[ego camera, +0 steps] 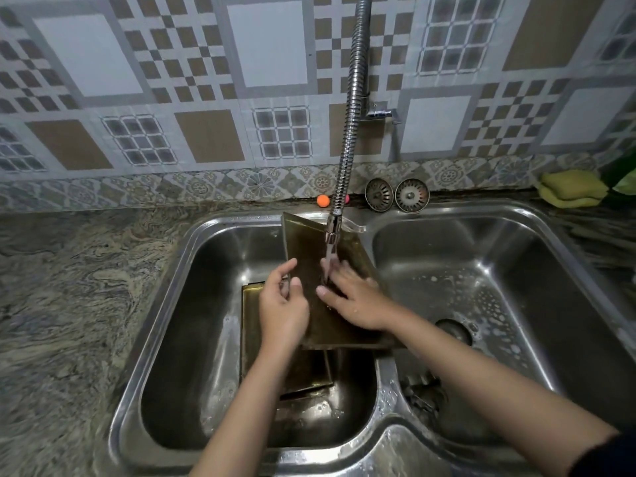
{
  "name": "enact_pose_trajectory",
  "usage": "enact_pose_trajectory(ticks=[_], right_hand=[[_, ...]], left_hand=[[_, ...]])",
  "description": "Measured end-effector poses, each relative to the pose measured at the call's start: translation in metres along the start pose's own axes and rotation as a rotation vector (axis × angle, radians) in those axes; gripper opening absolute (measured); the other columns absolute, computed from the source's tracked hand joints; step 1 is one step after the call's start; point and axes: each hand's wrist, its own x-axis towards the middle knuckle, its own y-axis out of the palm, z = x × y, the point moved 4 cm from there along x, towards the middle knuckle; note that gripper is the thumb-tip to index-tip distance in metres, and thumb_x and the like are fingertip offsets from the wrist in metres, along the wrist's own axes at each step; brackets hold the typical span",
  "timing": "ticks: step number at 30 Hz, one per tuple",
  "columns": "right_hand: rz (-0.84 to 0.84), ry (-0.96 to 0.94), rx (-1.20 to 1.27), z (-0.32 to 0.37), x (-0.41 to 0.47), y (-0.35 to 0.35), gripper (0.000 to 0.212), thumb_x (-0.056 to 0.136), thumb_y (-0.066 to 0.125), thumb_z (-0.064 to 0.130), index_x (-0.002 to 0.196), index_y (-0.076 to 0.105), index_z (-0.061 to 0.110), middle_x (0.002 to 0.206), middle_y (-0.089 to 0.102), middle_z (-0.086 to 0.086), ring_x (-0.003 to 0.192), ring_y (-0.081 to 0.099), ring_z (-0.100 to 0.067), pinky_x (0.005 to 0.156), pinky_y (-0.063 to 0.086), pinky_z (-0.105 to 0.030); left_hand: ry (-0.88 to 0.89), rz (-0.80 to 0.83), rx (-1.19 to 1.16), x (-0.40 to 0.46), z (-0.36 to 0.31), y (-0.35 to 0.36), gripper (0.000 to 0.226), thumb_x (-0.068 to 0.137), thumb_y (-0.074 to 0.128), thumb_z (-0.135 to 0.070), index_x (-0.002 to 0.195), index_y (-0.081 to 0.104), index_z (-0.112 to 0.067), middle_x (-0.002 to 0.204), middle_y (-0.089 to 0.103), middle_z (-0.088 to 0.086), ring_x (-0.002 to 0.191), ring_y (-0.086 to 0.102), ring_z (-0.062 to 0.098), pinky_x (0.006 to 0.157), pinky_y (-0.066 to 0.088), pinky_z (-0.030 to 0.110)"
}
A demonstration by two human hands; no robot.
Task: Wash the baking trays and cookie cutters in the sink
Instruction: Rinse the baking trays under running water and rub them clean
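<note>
Both forearms reach in over the sink (161, 304) rim. Left hand (283, 304) grips the left edge of the tilted tray (344, 325), fingers curled round it; right hand (354, 301) lies flat on the tray's face, fingers straight, under the stream from the tap (332, 228). That tray leans across the divider between the basins, its top edge up near the tap nozzle. A second tray (251, 339) lies in the left basin beneath it.

Thin sheet metal like this is likely light and stiff, but wet it should be slippery, and the edges may bite; the rolled rim looks the safest hold, one hand gripping while the other rubs.

Right of the divider, the right basin holds suds round its drain (454, 330) and some dark metal pieces, possibly cutters (425, 390); I cannot tell.
</note>
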Motion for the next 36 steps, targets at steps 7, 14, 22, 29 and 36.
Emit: enact_pose_trajectory(ticks=[7,14,22,29,36], right_hand=[[-0.181,-0.157,-0.046,0.024,-0.001,-0.005,0.063,0.095,0.022,0.059,0.150,0.002,0.038,0.159,-0.008,0.011,0.145,-0.012,-0.011,0.114,-0.008,-0.054],[-0.238,0.189,-0.136,-0.003,0.021,-0.042,0.065,0.099,0.027,0.051,0.153,0.009,0.021,0.161,-0.004,-0.002,0.148,-0.007,-0.019,0.117,-0.002,-0.053],[-0.214,-0.252,-0.145,0.016,0.004,-0.016,0.060,0.096,0.027,0.050,0.151,0.014,0.032,0.161,0.008,0.003,0.148,0.002,-0.015,0.118,0.003,-0.047],[-0.302,-0.274,-0.036,0.040,0.004,-0.021,0.055,0.098,0.030,0.044,0.150,0.017,0.032,0.159,0.000,0.011,0.148,0.002,-0.016,0.116,-0.004,-0.053],[-0.381,0.125,0.106,0.001,0.011,-0.038,0.057,0.102,0.031,0.034,0.152,0.013,0.013,0.160,0.001,-0.007,0.148,-0.003,-0.020,0.119,-0.002,-0.049]], left_hand=[[0.106,0.006,-0.085,-0.009,-0.003,0.005,0.030,0.096,0.045,-0.001,0.119,0.058,-0.016,0.094,0.062,-0.011,0.076,0.059,-0.015,0.069,0.044,0.003],[0.047,0.038,-0.085,-0.013,0.009,0.004,0.032,0.097,0.046,-0.007,0.119,0.059,-0.026,0.077,0.063,0.003,0.059,0.049,0.016,0.053,0.043,0.018],[0.118,-0.053,-0.153,0.000,0.002,-0.014,0.030,0.096,0.046,-0.002,0.114,0.059,-0.022,0.083,0.064,-0.003,0.060,0.054,-0.005,0.057,0.043,0.006],[0.194,-0.007,-0.147,-0.011,-0.006,0.004,0.031,0.095,0.045,0.004,0.114,0.058,-0.016,0.096,0.063,-0.007,0.069,0.055,-0.006,0.070,0.046,0.008],[0.233,0.028,-0.128,-0.017,-0.008,0.012,0.035,0.095,0.048,-0.001,0.109,0.059,-0.031,0.086,0.062,-0.003,0.064,0.052,0.002,0.061,0.043,0.013]])
